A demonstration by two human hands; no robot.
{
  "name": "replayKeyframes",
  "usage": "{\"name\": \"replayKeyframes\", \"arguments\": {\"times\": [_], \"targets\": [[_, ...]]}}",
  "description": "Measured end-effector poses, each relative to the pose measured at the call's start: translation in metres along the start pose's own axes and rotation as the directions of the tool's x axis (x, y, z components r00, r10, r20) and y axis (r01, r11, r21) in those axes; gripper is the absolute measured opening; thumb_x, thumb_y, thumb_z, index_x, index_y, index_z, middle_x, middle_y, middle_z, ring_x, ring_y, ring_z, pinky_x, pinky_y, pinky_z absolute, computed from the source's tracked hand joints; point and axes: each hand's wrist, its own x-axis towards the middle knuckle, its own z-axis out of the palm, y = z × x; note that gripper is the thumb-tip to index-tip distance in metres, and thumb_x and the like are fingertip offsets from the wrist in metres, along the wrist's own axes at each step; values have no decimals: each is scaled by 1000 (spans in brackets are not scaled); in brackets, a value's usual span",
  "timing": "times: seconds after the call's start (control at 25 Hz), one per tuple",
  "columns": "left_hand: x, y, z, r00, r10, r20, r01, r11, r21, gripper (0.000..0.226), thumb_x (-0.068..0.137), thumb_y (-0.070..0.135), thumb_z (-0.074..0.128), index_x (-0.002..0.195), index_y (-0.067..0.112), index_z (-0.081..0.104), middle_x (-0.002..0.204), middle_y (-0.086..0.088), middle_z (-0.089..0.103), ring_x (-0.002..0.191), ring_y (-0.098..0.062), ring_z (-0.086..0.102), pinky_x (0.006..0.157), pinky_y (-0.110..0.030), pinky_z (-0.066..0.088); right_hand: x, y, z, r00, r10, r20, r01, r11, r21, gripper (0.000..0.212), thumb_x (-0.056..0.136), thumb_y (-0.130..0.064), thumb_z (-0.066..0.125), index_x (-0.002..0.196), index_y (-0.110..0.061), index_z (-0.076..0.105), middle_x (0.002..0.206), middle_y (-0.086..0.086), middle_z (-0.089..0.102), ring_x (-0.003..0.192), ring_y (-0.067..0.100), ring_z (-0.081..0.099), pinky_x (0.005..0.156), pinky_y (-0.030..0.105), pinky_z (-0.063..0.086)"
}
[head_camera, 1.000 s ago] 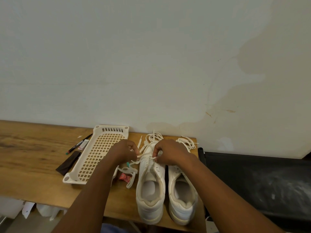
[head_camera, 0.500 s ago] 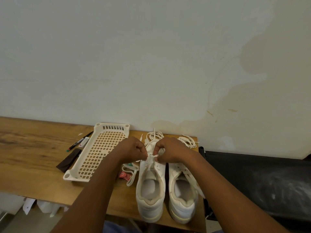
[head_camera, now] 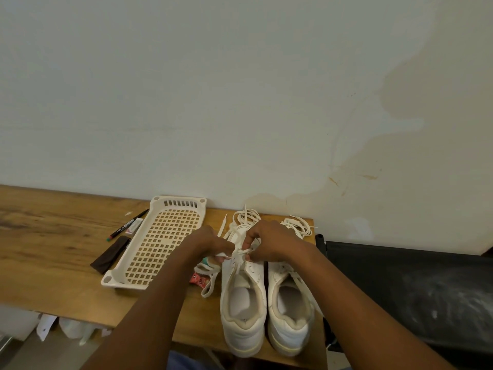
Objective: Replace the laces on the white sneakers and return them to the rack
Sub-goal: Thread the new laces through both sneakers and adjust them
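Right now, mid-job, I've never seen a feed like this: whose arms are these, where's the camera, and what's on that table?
There is no machine here: these are a person's two bare arms, seen from one wide-angle camera worn on the head, looking forward and down.

On the wooden table stand two white sneakers side by side, heels toward the camera. The left hand and the right hand work over the left sneaker; each has a pinching grip on a white lace above its eyelets. The right sneaker is untouched.

Loose laces lie beyond the toes. To the left lie a white perforated tray, a marker pen, a dark flat strip and a small red packet.
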Motion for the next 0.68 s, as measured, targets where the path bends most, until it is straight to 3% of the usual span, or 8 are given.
{"name": "replayKeyframes", "arguments": {"times": [0.12,0.28,0.52,0.68], "targets": [[1,4,-2,999,4,34,-7,996,87,18,81,22,75,80,9,63,66,-1,63,52,-10,54,50,-21,41,-1,-1,0,1000,0,-6,0,1000,6,24,84,-36,83,107,-34,78,129,-10,65,117,16,59,93,37,53],[1,1,-9,994,60,91,-64,997,34,27,89,21,69,69,10,56,53,2,50,43,-9,39,42,-18,34,2,0,2,1000,10,-9,-10,1000,-13,25,84,-38,83,107,-34,76,128,-10,65,118,16,58,90,36,48],[4,-9,-7,973,231,-6,-229,968,101,9,79,9,83,79,13,75,79,3,70,75,-12,64,63,-21,48,0,0,1,1000,2,-10,-2,1000,-9,25,85,-39,82,108,-34,75,127,-11,63,119,16,56,97,39,46],[-6,-10,-14,944,325,51,-329,935,135,10,76,13,88,84,16,83,68,12,72,56,4,61,52,-10,43,-1,1,-1,1000,-11,-12,11,1000,-12,26,85,-38,81,109,-33,75,127,-11,63,118,15,56,97,39,48]]}}
